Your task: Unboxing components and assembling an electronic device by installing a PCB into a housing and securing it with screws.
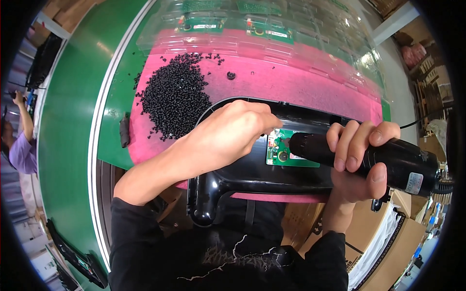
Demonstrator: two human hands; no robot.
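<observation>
A black plastic housing [257,178] lies in front of me, with a tube-like arm at its lower left. Inside it rests a green circuit board [285,161]. My right hand [357,148] is wrapped round a black electric screwdriver [315,149], held nearly level over the right part of the board, its nose pointing left. My left hand [240,126] reaches across the housing's left part. Its fingers are pinched together by the board's upper left corner. Whatever sits between those fingertips is hidden. The screwdriver's bit cannot be made out.
A heap of small black screws [172,94] covers the left of the pink mat [301,82]. Clear plastic trays [310,34] with circuit boards stand behind. A small round black part [231,75] lies on the mat. Cardboard boxes [376,228] stand at right; another person [24,150] is far left.
</observation>
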